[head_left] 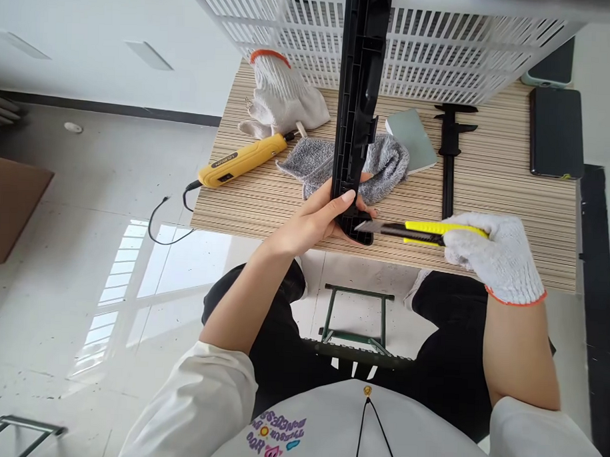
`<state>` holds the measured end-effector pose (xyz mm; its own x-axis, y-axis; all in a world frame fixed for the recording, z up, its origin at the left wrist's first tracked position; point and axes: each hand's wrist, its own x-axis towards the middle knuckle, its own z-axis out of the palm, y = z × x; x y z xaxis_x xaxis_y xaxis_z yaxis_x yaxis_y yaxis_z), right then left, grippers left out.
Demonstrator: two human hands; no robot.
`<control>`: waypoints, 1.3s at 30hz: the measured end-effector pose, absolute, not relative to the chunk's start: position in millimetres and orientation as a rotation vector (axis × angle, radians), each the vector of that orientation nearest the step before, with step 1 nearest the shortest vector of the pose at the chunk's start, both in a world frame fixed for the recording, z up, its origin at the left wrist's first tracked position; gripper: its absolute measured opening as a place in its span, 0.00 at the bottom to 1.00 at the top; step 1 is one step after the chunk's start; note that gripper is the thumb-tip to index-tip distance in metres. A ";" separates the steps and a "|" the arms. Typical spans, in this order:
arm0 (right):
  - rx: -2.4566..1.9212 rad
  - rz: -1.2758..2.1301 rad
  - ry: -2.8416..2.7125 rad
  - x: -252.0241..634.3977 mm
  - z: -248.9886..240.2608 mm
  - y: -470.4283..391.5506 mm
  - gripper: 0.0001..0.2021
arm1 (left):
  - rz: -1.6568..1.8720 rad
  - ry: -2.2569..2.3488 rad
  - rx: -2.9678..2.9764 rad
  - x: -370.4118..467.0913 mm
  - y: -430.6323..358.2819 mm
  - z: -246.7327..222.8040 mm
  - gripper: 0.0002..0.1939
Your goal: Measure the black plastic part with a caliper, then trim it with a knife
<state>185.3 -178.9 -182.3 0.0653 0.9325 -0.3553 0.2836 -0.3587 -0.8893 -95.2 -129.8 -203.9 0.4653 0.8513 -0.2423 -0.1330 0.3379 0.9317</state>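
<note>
My bare left hand (325, 212) is closed round the lower end of a long black plastic part (357, 103), which stands up from the table edge and has ribs and recesses along it. In a white knit glove, my right hand (494, 252) grips a yellow and black utility knife (425, 231). Its blade is out and points left at the bottom end of the black part; whether it touches cannot be made out. Behind the part lies a crumpled grey cloth (387, 168).
On the wood-striped table (511, 196) lie a yellow rotary tool (242, 161) with a cord, a white glove (284, 98), a grey-green card (413, 139), a black caliper (450, 153) and a black phone (557, 132). A white slatted basket (441, 53) stands behind them.
</note>
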 end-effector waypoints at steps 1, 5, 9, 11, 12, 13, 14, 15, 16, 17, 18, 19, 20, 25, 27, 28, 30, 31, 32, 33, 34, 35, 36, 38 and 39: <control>-1.711 1.291 -1.192 184.9 -182.0 -178.7 0.06 | 0.754 0.861 1.024 -95.3 -129.6 -204.3 0.25; -1.714 1.297 -1.269 184.2 -182.7 -179.3 0.06 | 0.772 0.846 1.032 -96.0 -129.8 -206.0 0.25; -1.704 1.227 -1.277 186.4 -185.0 -182.4 0.07 | 0.798 0.857 1.040 -96.7 -131.8 -207.0 0.27; -1.686 1.221 -1.366 188.1 -185.1 -184.8 0.08 | 0.809 0.867 1.066 -97.3 -133.7 -207.7 0.28; -1.663 1.240 -1.448 188.9 -185.2 -186.1 0.09 | 0.812 0.869 1.086 -97.6 -134.7 -208.1 0.28; -1.638 1.259 -1.504 189.7 -185.6 -187.5 0.10 | 0.812 0.874 1.107 -98.0 -135.8 -208.5 0.28; -1.625 1.260 -1.519 190.4 -186.5 -188.8 0.10 | 0.811 0.881 1.127 -98.4 -136.9 -209.0 0.29; -1.625 1.243 -1.490 190.9 -187.9 -190.0 0.11 | 0.812 0.890 1.146 -98.8 -137.9 -209.5 0.29; -1.632 1.219 -1.431 191.2 -189.5 -191.1 0.11 | 0.814 0.901 1.163 -99.2 -138.7 -210.1 0.29; -1.635 1.196 -1.381 191.3 -191.2 -192.0 0.10 | 0.818 0.913 1.179 -99.6 -139.4 -210.8 0.30; -1.635 1.186 -1.375 191.3 -192.6 -192.8 0.10 | 0.823 0.923 1.195 -99.9 -139.9 -211.5 0.30; -1.632 1.188 -1.412 191.1 -193.6 -193.3 0.10 | 0.827 0.929 1.211 -100.2 -140.2 -212.2 0.30; -1.623 1.187 -1.458 190.8 -194.1 -193.8 0.10 | 0.831 0.932 1.223 -100.4 -140.3 -213.0 0.29; -1.633 1.167 -1.413 189.0 -191.8 -194.5 0.09 | 0.827 0.919 1.235 -100.9 -139.3 -214.4 0.29; -1.620 1.209 -1.461 189.3 -191.9 -194.3 0.08 | 0.816 0.921 1.239 -101.1 -138.7 -213.4 0.29; -1.618 1.214 -1.457 189.6 -192.7 -194.2 0.08 | 0.809 0.925 1.244 -101.1 -138.4 -212.8 0.30; -1.626 1.196 -1.369 190.4 -195.0 -193.9 0.08 | 0.805 0.934 1.251 -100.9 -137.5 -211.6 0.30; -1.622 1.194 -1.333 190.7 -196.1 -193.6 0.08 | 0.805 0.935 1.249 -100.7 -137.0 -211.1 0.30; -1.610 1.209 -1.326 190.7 -196.8 -193.2 0.08 | 0.804 0.930 1.243 -100.4 -136.3 -210.7 0.30; -1.594 1.235 -1.333 190.4 -197.1 -192.6 0.08 | 0.802 0.922 1.233 -100.0 -135.5 -210.5 0.30; -1.579 1.257 -1.333 189.9 -196.8 -191.9 0.07 | 0.798 0.912 1.222 -99.6 -134.6 -210.4 0.29; -1.571 1.267 -1.315 189.1 -196.2 -191.1 0.07 | 0.790 0.902 1.211 -99.2 -133.5 -210.3 0.29; -1.572 1.261 -1.280 188.2 -195.2 -190.1 0.06 | 0.780 0.895 1.202 -98.8 -132.4 -210.3 0.29; -1.594 1.246 -1.217 186.5 -193.2 -188.1 0.05 | 0.768 0.887 1.192 -98.2 -130.2 -210.5 0.28; -1.605 1.256 -1.216 186.0 -192.5 -187.2 0.05 | 0.762 0.884 1.190 -98.0 -129.2 -210.5 0.28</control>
<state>186.0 -187.2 -192.5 0.0672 0.9633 -0.2597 0.2279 -0.2682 -0.9360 -98.0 -129.2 -210.5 0.4627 0.8701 -0.1699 -0.0408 0.2124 0.9763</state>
